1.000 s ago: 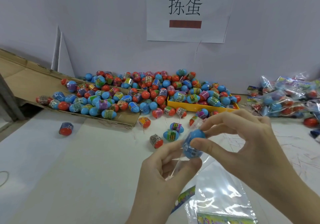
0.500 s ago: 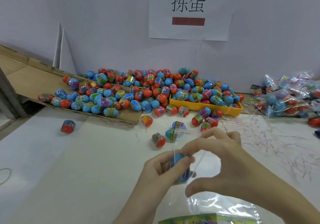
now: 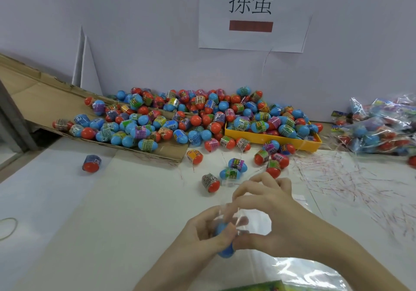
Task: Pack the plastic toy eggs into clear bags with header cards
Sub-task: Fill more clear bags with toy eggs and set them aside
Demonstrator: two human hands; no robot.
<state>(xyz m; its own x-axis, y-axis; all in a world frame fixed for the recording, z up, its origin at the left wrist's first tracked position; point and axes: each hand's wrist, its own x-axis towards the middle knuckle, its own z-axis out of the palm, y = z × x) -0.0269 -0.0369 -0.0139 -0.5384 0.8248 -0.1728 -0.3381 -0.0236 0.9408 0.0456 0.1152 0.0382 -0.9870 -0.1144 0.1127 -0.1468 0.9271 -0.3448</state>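
White table (image 3: pixel 94 234) against a pale wall (image 3: pixel 146 32), and I'm looking down at a packing station with plenty of work left. Biggest thing out there: the egg pile (image 3: pixel 180 119), far centre, spilling off a cardboard sheet (image 3: pixel 33 92) on the left, dozens of red and blue eggs, none of them bagged. Just right of it, a yellow tray (image 3: pixel 270 138) heaped with more. Far right, the done stack: filled bags (image 3: pixel 382 131), clear plastic over eggs, so some of the job is behind us. I'd call it early going, judging by how the loose pile dwarfs that stack.

Nearer in, a clear bag (image 3: pixel 304 272) lies flat at the near edge, a green card (image 3: pixel 258 287) just peeking in at the bottom. It looks empty to me.

Now the hands. Left hand (image 3: pixel 202 234) has its fingers curled round a blue egg (image 3: pixel 225 251), near centre, above the bag's mouth. Right hand (image 3: pixel 270 212) is curled in against it, fingertips pinching at the egg or its film wrap; blur stops me saying which. That egg isn't in the bag yet.

A few strays (image 3: pixel 234 167) sit just beyond the hands, one lone egg (image 3: pixel 91 163) off left.
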